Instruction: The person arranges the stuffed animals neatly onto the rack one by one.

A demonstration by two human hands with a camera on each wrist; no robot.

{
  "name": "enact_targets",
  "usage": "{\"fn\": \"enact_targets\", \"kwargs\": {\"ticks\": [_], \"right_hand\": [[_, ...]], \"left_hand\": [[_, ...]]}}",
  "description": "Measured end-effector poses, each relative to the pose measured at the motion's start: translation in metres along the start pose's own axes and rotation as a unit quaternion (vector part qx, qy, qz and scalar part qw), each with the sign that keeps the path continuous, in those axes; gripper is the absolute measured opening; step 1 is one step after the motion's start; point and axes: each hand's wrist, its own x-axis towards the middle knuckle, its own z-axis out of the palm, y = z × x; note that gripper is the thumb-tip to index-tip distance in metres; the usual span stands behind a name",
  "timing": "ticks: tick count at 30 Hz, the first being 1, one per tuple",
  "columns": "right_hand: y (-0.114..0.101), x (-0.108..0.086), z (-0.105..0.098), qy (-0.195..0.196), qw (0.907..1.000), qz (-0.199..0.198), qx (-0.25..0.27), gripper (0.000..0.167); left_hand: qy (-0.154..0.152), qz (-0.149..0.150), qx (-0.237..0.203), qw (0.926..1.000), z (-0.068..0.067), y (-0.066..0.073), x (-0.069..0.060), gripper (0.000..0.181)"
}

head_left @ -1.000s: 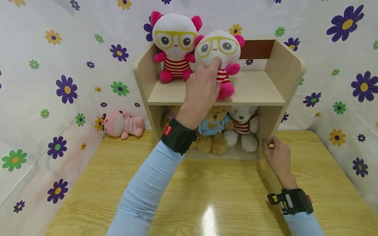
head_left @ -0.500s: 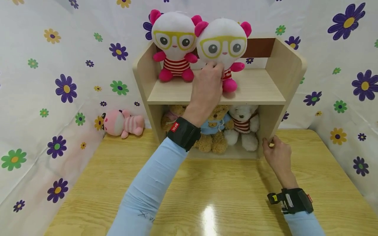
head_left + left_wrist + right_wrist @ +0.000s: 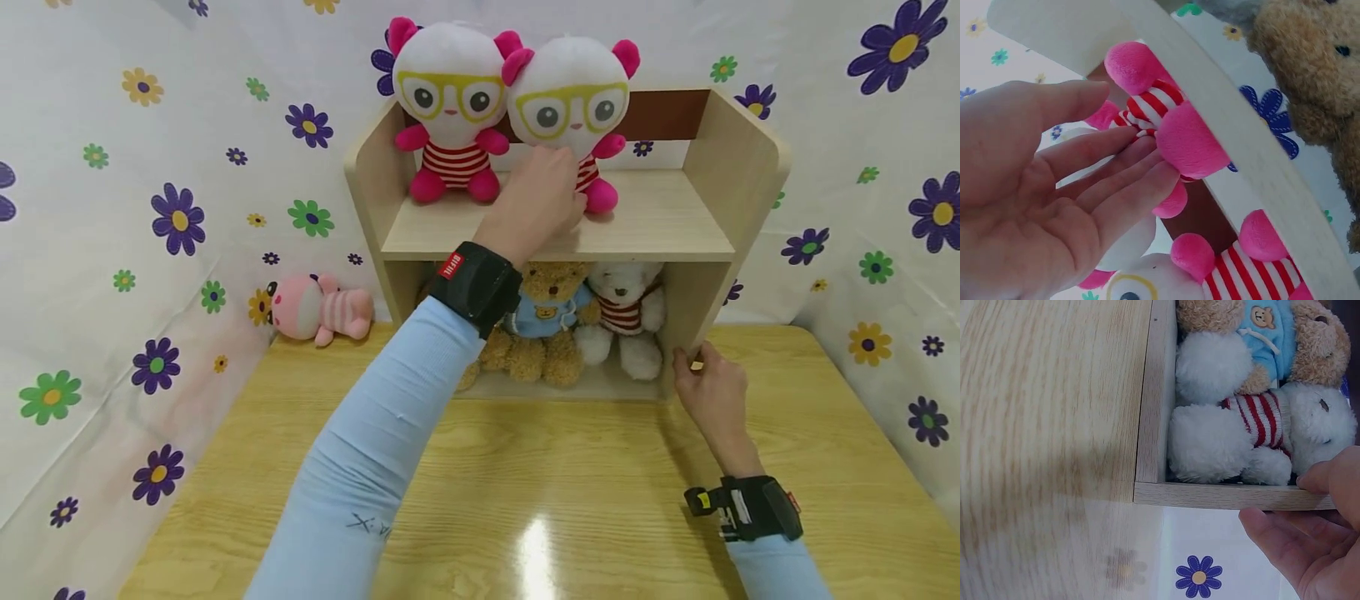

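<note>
On the shelf's upper board sits a white panda plush (image 3: pixel 566 92) with pink ears, yellow glasses and a red striped body. My left hand (image 3: pixel 536 196) is in front of it, hiding part of its body. In the left wrist view, nearly straight fingers (image 3: pixel 1122 187) touch its striped belly and pink leg, with the thumb apart. A matching panda plush (image 3: pixel 453 108) sits close on its left. My right hand (image 3: pixel 712 387) pinches the front edge of the wooden shelf's (image 3: pixel 738 208) right side panel, thumb inside and fingers outside, as the right wrist view shows.
The lower compartment holds a brown teddy bear (image 3: pixel 551 325) in a blue top, a white bear (image 3: pixel 622 312) in a striped sweater, and another brown plush mostly behind my left arm. A pink plush (image 3: pixel 318 310) lies on the table (image 3: pixel 480 475), left of the shelf.
The right panda plush was tilted near the board's front; it has straightened and moved back with my left hand, slightly rightward. My right hand stays on the side panel. The head view shifted a little.
</note>
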Motion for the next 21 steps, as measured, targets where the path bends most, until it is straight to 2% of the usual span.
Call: {"fn": "enact_targets", "kwargs": {"ticks": [3,6,10,14,16,21], "right_hand": [[0.001,-0.001,0.000,-0.006,1.0000,0.006,-0.001,0.015],[0.001,-0.001,0.001,-0.010,0.9999,0.012,0.001,0.017],[0.001,-0.002,0.002,-0.012,0.9997,0.019,0.004,0.018],[0.001,-0.002,0.001,-0.012,0.9998,0.016,0.007,0.018],[0.001,-0.002,0.001,-0.011,0.9998,0.013,0.007,0.018],[0.003,-0.002,0.000,-0.012,0.9997,0.017,0.010,0.018]], "left_hand": [[-0.045,-0.013,0.004,0.9989,-0.004,-0.001,0.007,0.022],[-0.077,-0.028,0.008,0.9966,-0.006,-0.002,0.014,0.022],[-0.113,-0.044,0.001,0.9926,-0.007,-0.006,0.020,0.036],[-0.158,-0.047,-0.007,0.9862,-0.005,-0.012,0.020,0.048],[-0.165,-0.044,-0.005,0.9852,-0.004,-0.013,0.019,0.051],[-0.143,-0.032,-0.003,0.9891,-0.002,-0.013,0.019,0.041]]}}
